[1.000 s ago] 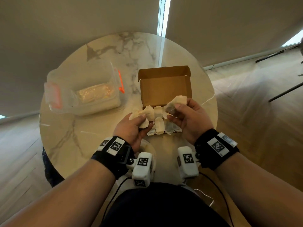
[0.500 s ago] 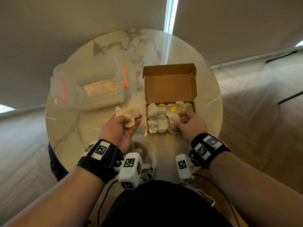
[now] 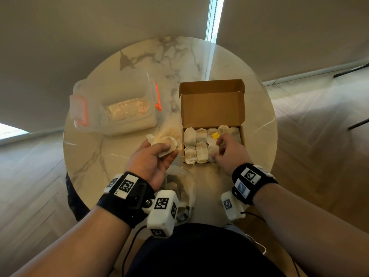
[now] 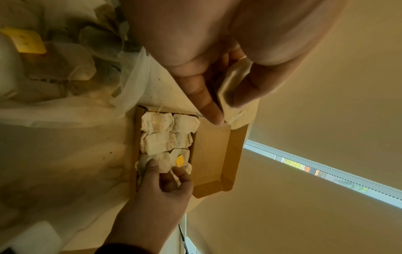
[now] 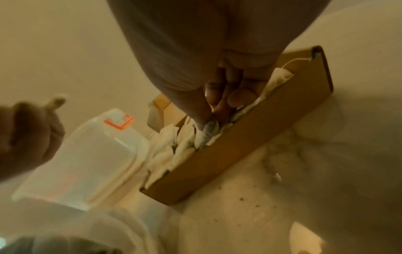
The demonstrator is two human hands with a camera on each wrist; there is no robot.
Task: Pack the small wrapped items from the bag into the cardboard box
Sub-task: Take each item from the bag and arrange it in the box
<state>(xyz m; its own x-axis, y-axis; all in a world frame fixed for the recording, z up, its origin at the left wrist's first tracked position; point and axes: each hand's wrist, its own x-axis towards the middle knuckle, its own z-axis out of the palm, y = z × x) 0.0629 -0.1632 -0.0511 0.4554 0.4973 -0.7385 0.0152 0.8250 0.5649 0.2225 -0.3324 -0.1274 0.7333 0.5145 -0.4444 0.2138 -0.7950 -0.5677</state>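
The open cardboard box [image 3: 212, 108] sits on the marble table, its lid standing up at the back. Two rows of small wrapped tea bags [image 3: 195, 144] fill its tray, one showing a yellow tag [image 3: 215, 135]. My right hand [image 3: 220, 149] is down in the tray's right end, thumb and fingers pinching a wrapped bag [image 5: 206, 132] among the others. My left hand [image 3: 166, 151] hovers just left of the box and grips a bunch of wrapped bags [image 3: 162, 142]. The clear plastic bag [image 3: 180, 186] with more tea bags lies at the near edge, partly hidden by my left wrist.
A clear plastic container [image 3: 115, 110] with orange clips stands at the left of the round table [image 3: 139, 62]. Dark crumbs speckle the marble in front of the box. The table's near edge is right by my lap.
My hands parted from above the box. The left drew its bunch of bags to the left of the box, and the right went down into the tray's right end with one bag.
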